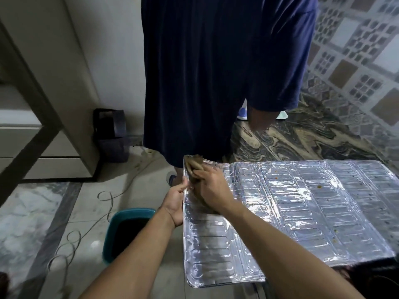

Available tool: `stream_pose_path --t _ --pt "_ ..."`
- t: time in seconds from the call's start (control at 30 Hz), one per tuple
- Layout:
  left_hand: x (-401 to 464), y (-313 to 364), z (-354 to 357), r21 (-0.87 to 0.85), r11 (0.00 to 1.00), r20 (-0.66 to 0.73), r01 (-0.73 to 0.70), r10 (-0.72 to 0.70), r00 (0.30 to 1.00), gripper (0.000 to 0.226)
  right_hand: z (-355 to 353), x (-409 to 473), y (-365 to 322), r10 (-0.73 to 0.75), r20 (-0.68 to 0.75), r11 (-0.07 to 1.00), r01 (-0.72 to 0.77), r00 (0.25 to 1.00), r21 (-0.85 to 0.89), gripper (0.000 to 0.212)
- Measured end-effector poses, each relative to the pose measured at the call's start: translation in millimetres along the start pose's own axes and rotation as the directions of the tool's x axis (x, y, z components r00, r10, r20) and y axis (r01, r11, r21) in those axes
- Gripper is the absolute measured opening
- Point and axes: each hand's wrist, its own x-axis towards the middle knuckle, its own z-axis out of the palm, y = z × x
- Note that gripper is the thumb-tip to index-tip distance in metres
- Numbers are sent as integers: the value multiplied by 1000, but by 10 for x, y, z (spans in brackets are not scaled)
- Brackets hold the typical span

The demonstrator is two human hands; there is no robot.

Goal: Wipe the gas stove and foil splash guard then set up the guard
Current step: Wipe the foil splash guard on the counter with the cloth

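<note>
The foil splash guard (291, 212) lies spread flat, silver and embossed, with small brown spots on its middle and right panels. My left hand (176, 201) pinches the guard's left edge from the side. My right hand (212, 186) presses a brown cloth (195, 169) onto the guard's far left corner, fingers curled over the cloth. The gas stove is not in view.
Another person in dark blue shorts (216, 83) stands right behind the guard's far edge. A teal basin (127, 231) with dark contents sits on the floor left of the guard. Loose wire (105, 197) curls over the tiles. A dark bag (111, 134) leans by the wall.
</note>
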Motion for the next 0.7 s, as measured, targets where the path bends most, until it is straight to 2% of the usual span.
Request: stream_pose_path --t 0.13,0.27,0.33,0.4,0.43,0.53,0.63,0.7 --pt "-23 35 6 -48 998 15 -39 39 999 91 12 -390 -94 -9 53 999 7 999 43 44" --pt "54 31 -78 -63 995 -74 -73 69 995 95 -137 -625 -101 -160 159 984 145 974 103 40" --pt "76 35 -65 -12 997 -46 -74 73 996 101 -186 -482 107 -61 98 996 55 993 69 42" --pt "35 45 29 7 999 20 -44 44 999 92 -202 -348 329 159 58 987 -160 986 -1 46" --pt "8 54 81 30 999 45 -34 33 998 83 -184 -355 408 219 73 976 -217 973 -37 47" --pt "-29 72 174 111 994 39 -8 4 999 65 -92 -651 293 125 108 992 -123 986 -26 45" --pt "-20 54 165 111 994 -28 12 -9 1000 60 -93 -1087 87 18 79 998 -22 997 56 41" --pt "-2 31 150 98 995 -34 -5 9 999 59 -127 -1341 -1 -44 147 994 29 988 102 40"
